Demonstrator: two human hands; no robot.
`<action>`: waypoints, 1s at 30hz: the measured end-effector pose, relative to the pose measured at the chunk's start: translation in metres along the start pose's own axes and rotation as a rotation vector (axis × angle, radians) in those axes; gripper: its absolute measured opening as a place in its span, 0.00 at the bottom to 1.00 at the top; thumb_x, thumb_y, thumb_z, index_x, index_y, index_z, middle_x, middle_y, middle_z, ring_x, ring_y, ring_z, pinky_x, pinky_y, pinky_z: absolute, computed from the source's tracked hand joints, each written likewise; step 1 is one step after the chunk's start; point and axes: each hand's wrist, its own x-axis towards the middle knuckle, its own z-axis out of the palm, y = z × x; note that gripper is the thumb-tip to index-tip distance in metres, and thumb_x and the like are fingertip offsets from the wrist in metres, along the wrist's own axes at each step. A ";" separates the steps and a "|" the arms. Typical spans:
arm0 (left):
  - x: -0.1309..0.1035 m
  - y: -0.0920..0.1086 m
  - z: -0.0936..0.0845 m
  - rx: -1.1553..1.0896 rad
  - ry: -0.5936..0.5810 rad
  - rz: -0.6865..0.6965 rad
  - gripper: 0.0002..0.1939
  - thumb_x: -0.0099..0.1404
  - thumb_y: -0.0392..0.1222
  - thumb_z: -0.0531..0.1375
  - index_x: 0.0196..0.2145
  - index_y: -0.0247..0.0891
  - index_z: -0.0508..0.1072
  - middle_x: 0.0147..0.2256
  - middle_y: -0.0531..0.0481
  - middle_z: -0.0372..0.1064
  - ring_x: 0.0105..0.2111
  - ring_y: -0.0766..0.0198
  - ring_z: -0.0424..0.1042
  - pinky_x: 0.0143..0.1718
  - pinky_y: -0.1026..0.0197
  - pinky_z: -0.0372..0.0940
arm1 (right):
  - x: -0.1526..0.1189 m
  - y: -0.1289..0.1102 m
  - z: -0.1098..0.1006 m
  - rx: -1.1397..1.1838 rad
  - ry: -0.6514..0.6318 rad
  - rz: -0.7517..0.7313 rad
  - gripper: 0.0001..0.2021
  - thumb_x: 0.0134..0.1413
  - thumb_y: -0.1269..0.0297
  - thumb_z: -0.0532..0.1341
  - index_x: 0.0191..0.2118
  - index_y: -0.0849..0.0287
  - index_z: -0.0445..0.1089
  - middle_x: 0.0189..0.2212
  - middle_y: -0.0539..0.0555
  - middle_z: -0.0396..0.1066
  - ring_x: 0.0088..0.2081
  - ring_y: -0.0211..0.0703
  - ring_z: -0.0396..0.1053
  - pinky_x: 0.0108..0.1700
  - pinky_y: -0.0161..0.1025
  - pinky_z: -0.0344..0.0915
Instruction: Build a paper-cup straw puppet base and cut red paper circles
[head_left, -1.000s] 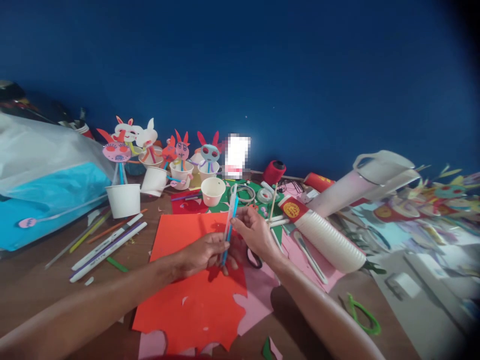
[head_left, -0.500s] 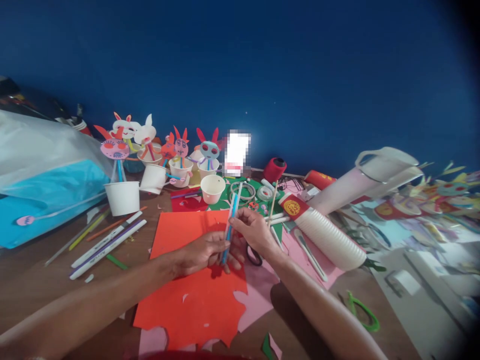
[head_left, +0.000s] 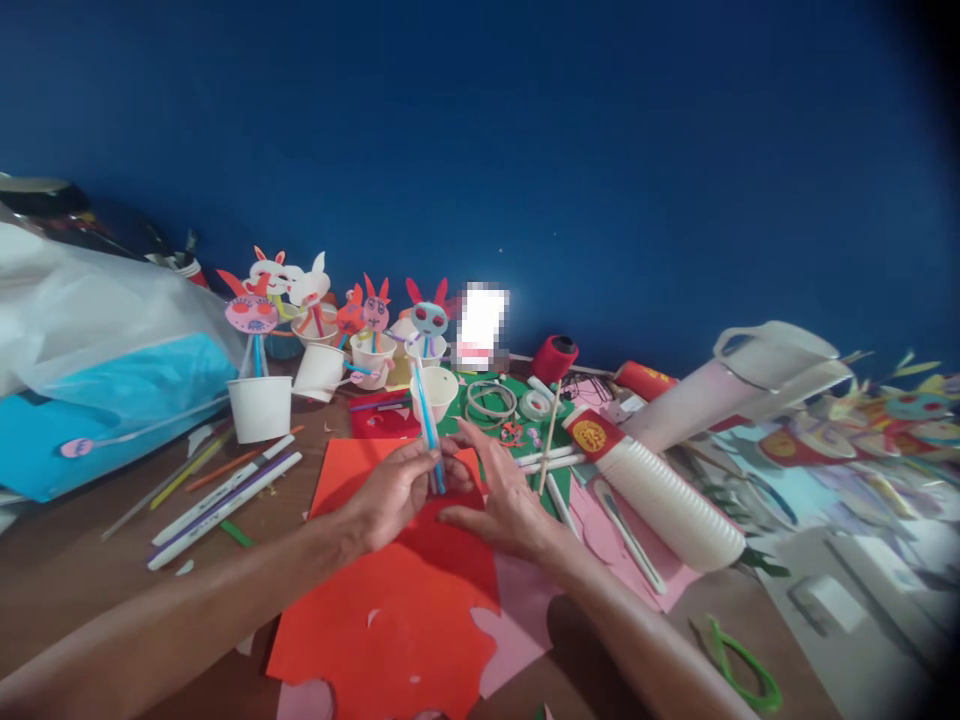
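Blue and white drinking straws [head_left: 427, 415] stand nearly upright, pinched near their lower part in my left hand [head_left: 394, 495]. My right hand [head_left: 510, 500] is just to the right, fingers apart and holding nothing that I can see. Both hands are above a red-orange sheet of paper [head_left: 390, 610] with scalloped cut edges. Behind the straws stands a white paper cup [head_left: 444, 400].
Paper-cup animal figures [head_left: 259, 405] line the back left. Capped markers [head_left: 225, 510] lie left of the sheet. To the right are a sleeve of paper cups [head_left: 667, 490], a box cutter [head_left: 630, 535], green-handled scissors [head_left: 742, 665], a tape roll [head_left: 535, 404] and a white jug [head_left: 720, 385].
My right hand has let go of the straws and opened to the right. My left hand keeps them, now tilted to the left instead of the right. The camera view has shifted slightly.
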 end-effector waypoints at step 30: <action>-0.008 -0.003 0.012 -0.095 0.165 0.127 0.01 0.57 0.34 0.59 0.30 0.35 0.69 0.32 0.49 0.75 0.36 0.61 0.73 0.36 0.62 0.63 | -0.005 -0.001 0.009 -0.281 0.315 -0.192 0.04 0.54 0.65 0.59 0.36 0.52 0.71 0.33 0.52 0.67 0.36 0.43 0.63 0.41 0.42 0.55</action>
